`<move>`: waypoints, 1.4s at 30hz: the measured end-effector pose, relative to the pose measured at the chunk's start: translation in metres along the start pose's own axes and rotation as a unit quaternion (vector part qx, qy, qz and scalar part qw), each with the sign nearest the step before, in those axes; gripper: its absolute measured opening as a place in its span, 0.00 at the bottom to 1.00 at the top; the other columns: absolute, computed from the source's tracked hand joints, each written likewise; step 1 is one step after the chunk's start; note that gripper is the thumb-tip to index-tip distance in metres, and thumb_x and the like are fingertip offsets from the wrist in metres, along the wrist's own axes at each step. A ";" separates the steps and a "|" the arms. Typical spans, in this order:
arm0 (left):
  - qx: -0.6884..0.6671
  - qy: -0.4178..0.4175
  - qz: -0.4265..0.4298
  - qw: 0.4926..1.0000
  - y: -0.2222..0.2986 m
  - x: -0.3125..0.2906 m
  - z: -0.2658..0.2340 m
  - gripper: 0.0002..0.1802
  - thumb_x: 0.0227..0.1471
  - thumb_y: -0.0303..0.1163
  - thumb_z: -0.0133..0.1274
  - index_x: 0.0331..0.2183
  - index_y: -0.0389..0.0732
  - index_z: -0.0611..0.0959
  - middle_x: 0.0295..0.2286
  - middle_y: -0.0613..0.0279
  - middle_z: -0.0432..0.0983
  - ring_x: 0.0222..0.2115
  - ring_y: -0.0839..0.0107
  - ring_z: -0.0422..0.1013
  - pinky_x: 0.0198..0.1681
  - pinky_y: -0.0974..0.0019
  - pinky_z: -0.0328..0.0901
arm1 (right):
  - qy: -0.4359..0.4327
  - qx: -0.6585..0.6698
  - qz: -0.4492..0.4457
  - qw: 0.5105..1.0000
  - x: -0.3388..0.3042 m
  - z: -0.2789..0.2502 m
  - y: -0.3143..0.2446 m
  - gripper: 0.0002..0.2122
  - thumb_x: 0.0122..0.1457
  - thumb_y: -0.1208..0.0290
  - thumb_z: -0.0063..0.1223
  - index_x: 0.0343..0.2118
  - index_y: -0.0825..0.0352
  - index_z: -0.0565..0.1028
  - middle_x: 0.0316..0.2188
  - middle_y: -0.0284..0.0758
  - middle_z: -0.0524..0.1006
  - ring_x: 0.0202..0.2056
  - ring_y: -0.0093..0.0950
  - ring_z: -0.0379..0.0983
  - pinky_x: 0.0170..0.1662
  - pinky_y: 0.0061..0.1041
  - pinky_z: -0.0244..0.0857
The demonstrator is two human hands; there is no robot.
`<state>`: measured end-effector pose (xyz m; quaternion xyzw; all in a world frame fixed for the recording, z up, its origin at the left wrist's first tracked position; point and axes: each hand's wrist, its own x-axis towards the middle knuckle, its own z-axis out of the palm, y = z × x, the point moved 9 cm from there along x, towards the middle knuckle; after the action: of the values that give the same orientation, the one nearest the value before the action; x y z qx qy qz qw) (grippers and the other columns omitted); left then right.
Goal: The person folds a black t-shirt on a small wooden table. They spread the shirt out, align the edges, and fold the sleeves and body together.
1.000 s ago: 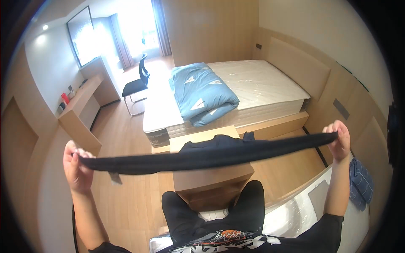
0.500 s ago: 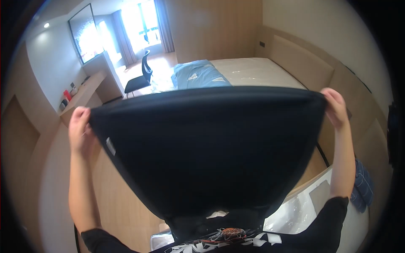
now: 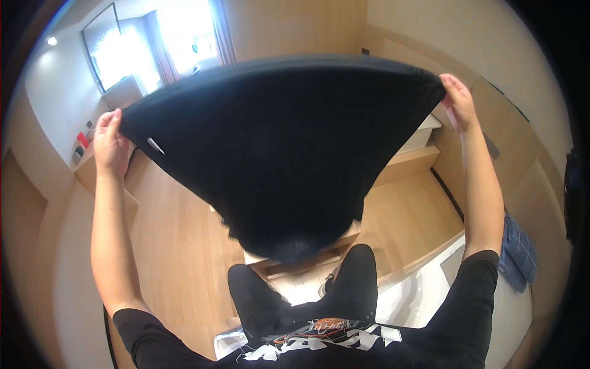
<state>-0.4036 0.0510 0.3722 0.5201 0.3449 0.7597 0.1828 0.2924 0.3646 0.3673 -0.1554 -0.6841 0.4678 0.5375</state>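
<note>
We hold the black cloth [image 3: 289, 135] up in the air, our left hand [image 3: 110, 144] pinching one upper corner and our right hand [image 3: 458, 104] the other. Gripping it this far apart seems to stretch the top edge, so the panel spreads open between us. A pale tag [image 3: 155, 146] shows by its left side. The narrower bottom hangs across our view of the wooden table [image 3: 349, 237], its right corner showing; we cannot tell whether they touch.

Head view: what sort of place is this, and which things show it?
Probably a bedroom: a plastic-covered mattress at the lower right, another mattress partly behind the black cloth, and a curtain beside the bright window.
</note>
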 end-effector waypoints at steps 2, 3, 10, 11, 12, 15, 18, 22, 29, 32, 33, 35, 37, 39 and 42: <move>0.016 0.002 0.004 1.000 0.014 0.003 -0.004 0.03 0.60 0.29 0.52 0.36 0.41 0.76 0.33 0.61 0.79 0.35 0.72 0.76 0.42 0.69 0.70 | -0.022 0.022 -0.029 0.999 0.005 0.010 -0.018 0.10 0.67 0.67 0.44 0.44 0.66 0.73 0.40 0.30 0.78 0.42 0.20 0.73 0.47 0.22 0.66; 0.013 0.010 0.012 1.000 0.021 0.003 -0.006 0.03 0.60 0.29 0.52 0.35 0.41 0.76 0.34 0.61 0.79 0.36 0.72 0.76 0.42 0.69 0.70 | -0.045 0.030 -0.044 0.998 0.006 0.018 -0.027 0.11 0.68 0.67 0.44 0.46 0.68 0.73 0.41 0.31 0.78 0.43 0.21 0.74 0.49 0.23 0.66; -0.007 -0.016 0.014 1.000 0.031 0.001 -0.018 0.05 0.61 0.28 0.50 0.37 0.38 0.77 0.35 0.58 0.79 0.37 0.72 0.76 0.44 0.69 0.71 | -0.075 0.013 -0.041 0.996 -0.008 0.034 -0.053 0.12 0.67 0.67 0.45 0.45 0.70 0.73 0.41 0.32 0.78 0.43 0.21 0.73 0.52 0.23 0.64; -0.006 -0.017 0.008 1.000 0.033 -0.002 -0.019 0.05 0.61 0.28 0.50 0.38 0.38 0.77 0.35 0.58 0.79 0.37 0.72 0.76 0.44 0.69 0.71 | -0.070 0.001 -0.038 0.997 -0.010 0.034 -0.048 0.12 0.66 0.67 0.47 0.45 0.70 0.74 0.40 0.31 0.78 0.42 0.20 0.74 0.50 0.22 0.66; -0.003 -0.016 0.008 1.000 0.035 -0.006 -0.020 0.05 0.61 0.28 0.50 0.38 0.38 0.77 0.35 0.58 0.79 0.37 0.72 0.76 0.44 0.69 0.71 | -0.071 0.005 -0.037 0.997 -0.012 0.032 -0.045 0.12 0.66 0.67 0.47 0.45 0.70 0.74 0.40 0.31 0.78 0.42 0.20 0.74 0.50 0.22 0.66; 0.010 0.002 -0.010 1.000 0.034 -0.015 -0.021 0.06 0.61 0.28 0.50 0.39 0.37 0.76 0.34 0.60 0.79 0.36 0.74 0.75 0.44 0.72 0.70 | -0.048 -0.024 -0.003 0.999 -0.022 0.034 -0.045 0.12 0.64 0.69 0.50 0.47 0.69 0.73 0.39 0.32 0.78 0.40 0.19 0.75 0.44 0.18 0.69; -0.002 -0.002 -0.037 0.999 0.045 -0.028 -0.012 0.06 0.61 0.29 0.49 0.39 0.37 0.76 0.34 0.62 0.78 0.35 0.75 0.75 0.43 0.72 0.69 | -0.141 0.047 0.031 0.988 -0.040 0.044 -0.057 0.10 0.64 0.72 0.49 0.46 0.68 0.73 0.36 0.31 0.78 0.36 0.17 0.74 0.39 0.15 0.69; 0.021 0.060 -0.082 0.995 0.026 -0.043 -0.013 0.05 0.60 0.29 0.50 0.38 0.39 0.77 0.34 0.64 0.78 0.35 0.75 0.74 0.42 0.73 0.69 | -0.198 0.098 -0.026 0.975 -0.066 0.047 -0.064 0.06 0.61 0.72 0.51 0.37 0.68 0.73 0.27 0.31 0.72 0.25 0.16 0.66 0.27 0.12 0.59; 0.023 0.076 -0.184 0.980 -0.076 -0.074 0.000 0.08 0.58 0.33 0.55 0.36 0.39 0.77 0.31 0.63 0.77 0.33 0.72 0.74 0.40 0.67 0.69 | -0.326 -0.006 -0.024 0.945 -0.111 0.152 -0.087 0.09 0.53 0.78 0.59 0.35 0.77 0.78 0.31 0.43 0.79 0.32 0.28 0.76 0.37 0.21 0.68; 0.033 0.111 -0.182 0.977 -0.100 -0.081 -0.007 0.08 0.57 0.32 0.55 0.36 0.38 0.77 0.30 0.63 0.77 0.32 0.73 0.74 0.38 0.68 0.69 | -0.319 -0.110 -0.054 0.940 -0.123 0.192 -0.103 0.07 0.53 0.75 0.61 0.31 0.75 0.79 0.29 0.42 0.80 0.31 0.31 0.76 0.37 0.24 0.69; 0.048 0.118 -0.181 0.975 -0.101 -0.084 -0.008 0.08 0.57 0.32 0.56 0.35 0.38 0.77 0.30 0.63 0.77 0.31 0.73 0.74 0.37 0.69 0.69 | -0.334 -0.103 -0.072 0.934 -0.126 0.204 -0.108 0.07 0.54 0.74 0.60 0.29 0.73 0.79 0.29 0.41 0.79 0.30 0.30 0.75 0.36 0.24 0.67; 0.056 0.108 -0.185 0.975 -0.109 -0.088 0.012 0.09 0.56 0.31 0.57 0.35 0.37 0.76 0.29 0.63 0.77 0.29 0.74 0.73 0.34 0.70 0.69 | -0.344 -0.119 -0.110 0.925 -0.134 0.222 -0.116 0.05 0.54 0.71 0.57 0.25 0.67 0.78 0.30 0.38 0.77 0.33 0.30 0.69 0.37 0.24 0.62; 0.070 0.088 -0.186 0.976 -0.117 -0.093 0.043 0.08 0.55 0.30 0.57 0.34 0.37 0.77 0.29 0.64 0.77 0.28 0.76 0.73 0.33 0.72 0.68 | -0.322 -0.103 -0.145 0.930 -0.140 0.242 -0.120 0.03 0.53 0.73 0.55 0.26 0.65 0.78 0.32 0.40 0.77 0.41 0.33 0.67 0.41 0.24 0.61; 0.075 0.069 -0.177 0.979 -0.119 -0.106 0.081 0.07 0.54 0.28 0.58 0.33 0.38 0.77 0.28 0.65 0.76 0.27 0.79 0.72 0.33 0.75 0.67 | -0.357 -0.075 -0.185 0.913 -0.146 0.271 -0.118 0.03 0.53 0.75 0.53 0.28 0.65 0.78 0.32 0.41 0.77 0.43 0.35 0.69 0.42 0.27 0.63; 0.079 0.026 -0.193 0.978 -0.102 -0.139 0.150 0.08 0.54 0.25 0.58 0.36 0.35 0.77 0.28 0.67 0.76 0.27 0.82 0.71 0.33 0.77 0.66 | -0.379 0.010 -0.060 0.923 -0.155 0.314 -0.085 0.03 0.55 0.77 0.51 0.30 0.66 0.77 0.32 0.40 0.78 0.38 0.33 0.73 0.42 0.29 0.66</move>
<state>-0.2201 0.0831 0.2398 0.4365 0.5020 0.6942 0.2751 0.0987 0.0615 0.3497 0.0799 -0.8402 0.4655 0.2664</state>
